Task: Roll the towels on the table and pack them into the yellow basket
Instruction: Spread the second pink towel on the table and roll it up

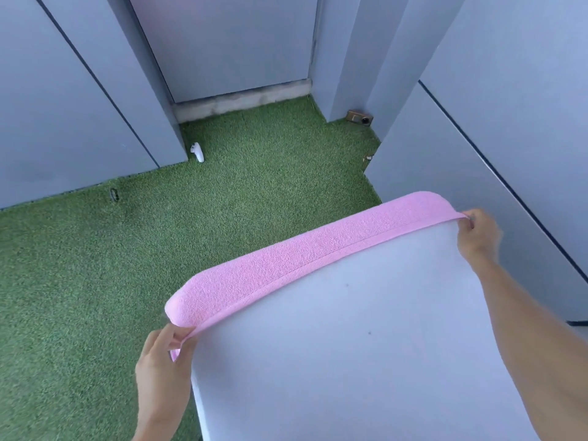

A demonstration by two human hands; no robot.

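A pink towel (305, 253) hangs over the far edge of the white table (366, 345), with only a narrow strip and its hem lying on the tabletop. My left hand (162, 367) pinches the towel's near-left corner at the table's left edge. My right hand (477, 233) pinches the far-right corner by the grey wall. The hem runs taut between both hands. No yellow basket is in view.
Green artificial turf (159, 249) covers the floor beyond and left of the table. Grey wall panels (509, 106) stand close on the right and behind. A small white object (197, 151) lies on the turf near the left wall, and a brown fitting (359, 116) sits at the wall base.
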